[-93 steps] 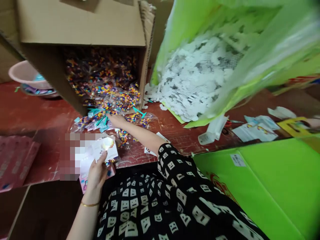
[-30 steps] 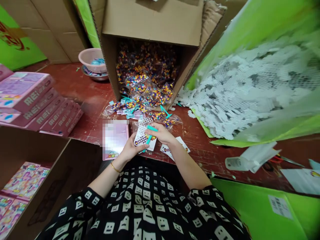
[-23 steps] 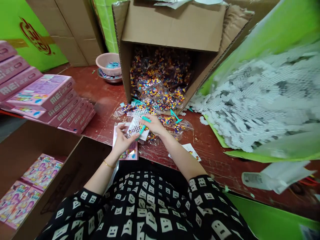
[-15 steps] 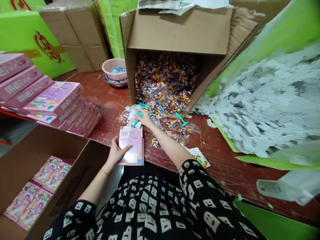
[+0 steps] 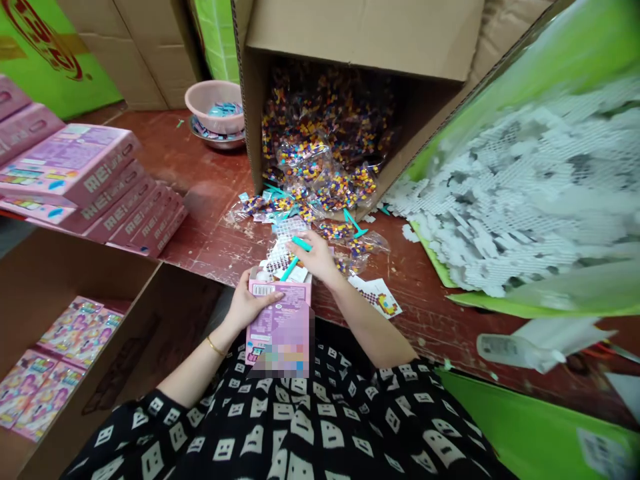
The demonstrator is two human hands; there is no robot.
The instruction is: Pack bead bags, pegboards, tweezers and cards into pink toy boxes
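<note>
My left hand (image 5: pixel 247 308) grips a small pink and purple printed box (image 5: pixel 280 310) by its side, thumb across the printed face. The box stands tilted near my lap, its top end open towards the bench. My right hand (image 5: pixel 320 259) is closed on a teal T-shaped plastic tool (image 5: pixel 289 269), whose stem points down at the box's mouth. A white perforated sheet (image 5: pixel 279 255) lies just beyond the opening, by the fingers; whether they also hold it is unclear. Clear bags of coloured beads (image 5: pixel 336 231) are spread past my right hand.
A carton (image 5: pixel 360 40) on its side spills bead bags. White perforated pieces (image 5: pixel 490 207) fill a green-edged container at right. Pink boxes (image 5: pixel 113 193) are stacked left, above an open carton (image 5: pixel 125 320). A pink bowl (image 5: pixel 200 100), pattern card (image 5: pixel 385 298) and clear bottle (image 5: pixel 505 350) lie around.
My right hand has brought the teal tool back from the bead pile to the box's open end. The box now sits closer to my body, and the view has shifted downwards.
</note>
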